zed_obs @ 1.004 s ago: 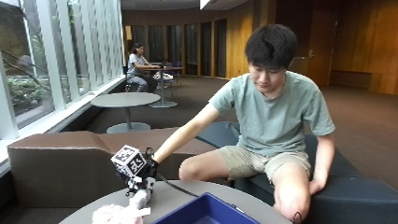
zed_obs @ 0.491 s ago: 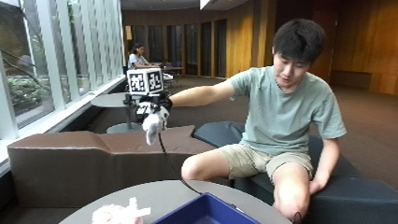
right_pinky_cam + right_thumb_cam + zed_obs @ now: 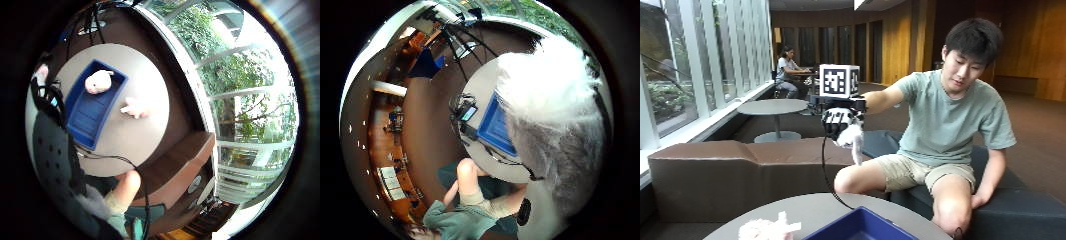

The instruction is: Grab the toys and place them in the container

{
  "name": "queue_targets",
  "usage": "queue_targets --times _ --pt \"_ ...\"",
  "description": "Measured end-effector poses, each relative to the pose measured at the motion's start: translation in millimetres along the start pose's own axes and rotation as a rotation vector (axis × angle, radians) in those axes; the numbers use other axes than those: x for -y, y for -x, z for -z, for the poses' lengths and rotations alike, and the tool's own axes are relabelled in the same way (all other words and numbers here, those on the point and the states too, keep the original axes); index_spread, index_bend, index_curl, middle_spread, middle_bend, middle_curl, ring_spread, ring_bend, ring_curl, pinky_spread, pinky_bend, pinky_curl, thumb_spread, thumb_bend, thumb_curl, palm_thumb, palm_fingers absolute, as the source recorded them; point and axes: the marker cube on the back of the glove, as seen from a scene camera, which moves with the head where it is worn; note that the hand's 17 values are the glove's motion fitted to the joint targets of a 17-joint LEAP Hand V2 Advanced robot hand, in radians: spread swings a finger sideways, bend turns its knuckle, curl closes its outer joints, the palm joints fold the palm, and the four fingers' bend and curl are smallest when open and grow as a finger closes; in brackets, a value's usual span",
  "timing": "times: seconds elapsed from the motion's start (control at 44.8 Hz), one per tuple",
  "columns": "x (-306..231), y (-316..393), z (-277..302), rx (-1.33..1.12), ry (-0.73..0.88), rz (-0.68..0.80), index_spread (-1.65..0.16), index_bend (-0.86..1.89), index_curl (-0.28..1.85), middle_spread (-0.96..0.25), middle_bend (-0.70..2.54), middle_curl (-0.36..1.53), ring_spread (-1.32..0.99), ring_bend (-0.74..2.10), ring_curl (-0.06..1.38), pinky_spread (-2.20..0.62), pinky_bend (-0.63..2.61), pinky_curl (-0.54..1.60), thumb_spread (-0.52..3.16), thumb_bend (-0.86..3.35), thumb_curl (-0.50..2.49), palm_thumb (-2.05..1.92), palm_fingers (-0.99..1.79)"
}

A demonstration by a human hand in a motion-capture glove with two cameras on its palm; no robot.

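Container (image 3: 92,107) holds one pink toy (image 3: 98,81); another (image 3: 134,108) lies on the desk (image 3: 145,135); right hand (image 3: 838,121) grips a white toy (image 3: 853,138) aloft.

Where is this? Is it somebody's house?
Probably not a house. It looks like a lounge or lobby in a big public building. There are tall windows, several round tables, and long brown padded benches. Another person sits working at a far table.
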Motion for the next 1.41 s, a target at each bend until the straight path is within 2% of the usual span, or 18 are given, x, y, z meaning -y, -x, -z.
queue_targets --times 0.245,0.357,0.535,0.669,0.781,0.87,0.915,0.937,0.982,1.026,1.115,1.205,1.406 --pt "31.0 50.8 -29.2 0.033 -0.057 0.023 -0.19 0.84 0.95 -0.21 1.0 0.6 -0.33 1.25 0.75 -0.39 1.22 0.54 0.45 0.03 1.12 0.68 0.98" --pt "46.1 63.0 -46.6 0.065 -0.039 -0.01 -0.19 0.83 0.97 -0.21 0.99 0.63 -0.33 1.26 0.75 -0.39 1.22 0.55 0.43 0.01 1.14 0.68 0.97" --pt "55.9 76.4 -65.8 0.053 -0.01 0.02 -0.19 0.81 1.0 -0.2 0.95 0.66 -0.32 1.27 0.74 -0.39 1.24 0.55 0.41 0.0 1.17 0.69 0.95" --pt "66.4 80.2 -81.7 0.001 0.041 -0.047 -0.19 0.8 1.02 -0.21 0.92 0.68 -0.32 1.27 0.73 -0.39 1.23 0.55 0.4 -0.01 1.19 0.68 0.93" --pt "68.1 74.5 -96.2 -0.005 0.139 -0.128 -0.2 0.65 1.03 -0.27 0.72 0.66 -0.31 1.31 0.73 -0.39 1.34 0.56 0.49 -0.03 1.16 0.65 0.71" --pt "61.1 67.3 -107.8 0.027 0.383 -0.16 -0.2 0.47 0.99 -0.28 0.63 0.64 -0.3 1.31 0.69 -0.39 1.32 0.53 0.69 -0.06 1.09 0.55 0.58" --pt "56.2 62.3 -110.2 0.036 0.509 -0.155 -0.19 0.37 0.97 -0.28 0.6 0.63 -0.28 1.17 0.69 -0.31 1.31 0.56 0.8 -0.11 1.01 0.38 0.13" --pt "53.4 58.7 -109.8 0.035 0.546 -0.151 -0.19 0.33 0.96 -0.27 0.57 0.63 -0.26 1.16 0.7 -0.28 1.32 0.57 0.84 -0.1 0.98 0.35 0.05" --pt "48.2 49.3 -105.1 0.024 0.554 -0.143 -0.17 0.16 0.88 -0.17 0.45 0.58 -0.18 0.89 0.63 -0.19 1.36 0.56 0.91 -0.1 0.91 0.25 -0.46" --pt "47.4 39.4 -96.5 0.013 0.497 -0.139 -0.16 0.08 0.79 -0.1 0.36 0.54 -0.13 0.73 0.57 -0.14 1.33 0.52 0.97 -0.08 0.86 0.21 -0.53" --pt "49.4 17.7 -77.2 0.01 0.404 -0.141 -0.15 0.03 0.65 -0.03 0.25 0.5 -0.07 0.55 0.47 -0.07 1.28 0.47 1.07 -0.04 0.78 0.16 -0.43" --pt "45.3 -20.8 -57.1 0.005 0.361 -0.157 -0.15 0.07 0.59 -0.01 0.22 0.48 -0.03 0.48 0.42 -0.02 1.17 0.43 1.13 -0.03 0.71 0.15 -0.29" --pt "37.3 -106.9 -64.6 0.005 0.362 -0.203 -0.16 0.09 0.49 0.02 0.17 0.45 0.01 0.37 0.38 0.04 0.98 0.36 1.22 -0.02 0.6 0.14 -0.23"
